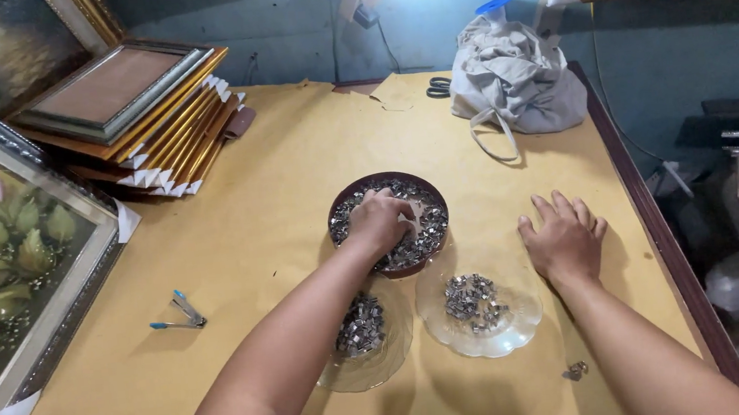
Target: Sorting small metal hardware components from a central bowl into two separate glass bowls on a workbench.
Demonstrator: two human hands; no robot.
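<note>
I am seeing my left hand [380, 218] curling down into the brown bowl [339, 209] of small metal clips [423, 234], far of the two clear glass dishes [482, 333]; whether it grips any I cannot tell. My right hand [563, 240] is lying open, flat on the tabletop [237, 249], right of the bowl.

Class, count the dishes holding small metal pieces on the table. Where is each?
3: a brown bowl under the left hand, and two clear glass dishes, one below it, one right.
</note>
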